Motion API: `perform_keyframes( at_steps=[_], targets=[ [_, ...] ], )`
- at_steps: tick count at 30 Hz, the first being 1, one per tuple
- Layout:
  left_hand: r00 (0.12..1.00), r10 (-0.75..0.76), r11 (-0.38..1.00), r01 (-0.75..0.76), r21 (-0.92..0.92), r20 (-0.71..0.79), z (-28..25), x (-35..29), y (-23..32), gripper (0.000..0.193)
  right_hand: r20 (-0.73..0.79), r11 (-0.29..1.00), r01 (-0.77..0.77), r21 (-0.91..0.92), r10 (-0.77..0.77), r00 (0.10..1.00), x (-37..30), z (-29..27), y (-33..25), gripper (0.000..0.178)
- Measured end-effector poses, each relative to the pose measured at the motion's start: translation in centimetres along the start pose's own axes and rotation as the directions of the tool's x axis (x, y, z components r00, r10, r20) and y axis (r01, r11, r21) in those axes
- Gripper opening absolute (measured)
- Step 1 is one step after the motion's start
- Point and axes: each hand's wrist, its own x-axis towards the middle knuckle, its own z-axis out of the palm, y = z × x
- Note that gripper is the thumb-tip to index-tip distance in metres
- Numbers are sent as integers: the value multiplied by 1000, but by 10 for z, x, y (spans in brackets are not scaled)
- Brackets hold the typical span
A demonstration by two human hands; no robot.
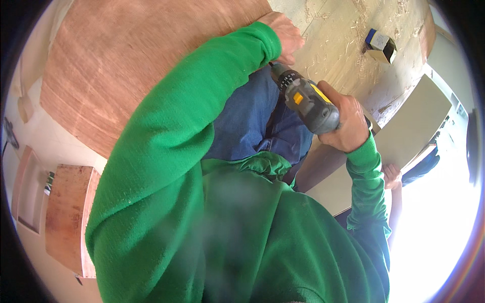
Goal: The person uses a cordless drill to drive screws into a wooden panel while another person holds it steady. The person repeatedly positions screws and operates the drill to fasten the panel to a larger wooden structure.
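Observation:
My right hand [348,121] is wrapped round the grip of a black, grey and yellow cordless drill [309,103]. The drill's nose points up and left, toward my left hand, and its tip is partly hidden by my sleeve. My left arm reaches across above my legs, and my left hand [285,38] rests with curled fingers at the edge of a reddish-brown wooden board [126,55]. Whatever those fingers hold is hidden from view. Next to that hand, a pale wooden surface [333,50] is strewn with curled shavings.
A small open box [381,46], blue and cream, lies among the shavings. Off to the right, another person's hand [391,175] touches a pale panel [414,121]. A wooden box [68,217] stands on the floor at the left, beside a frame-like piece [30,189].

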Motion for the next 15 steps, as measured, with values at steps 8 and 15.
perform_keyframes(
  at_steps=[8, 15],
  targets=[
    [998, 3, 1000, -3, -2, 58, 1, 1, -1, 35, 10, 999, 41, -29, -41, 999, 4, -6, -8, 54],
    [997, 11, 1000, -10, -20, 71, -1, 0, -1, 32, 36, 993, 54, -102, -51, 998, 8, -14, -18, 54]
  ],
)
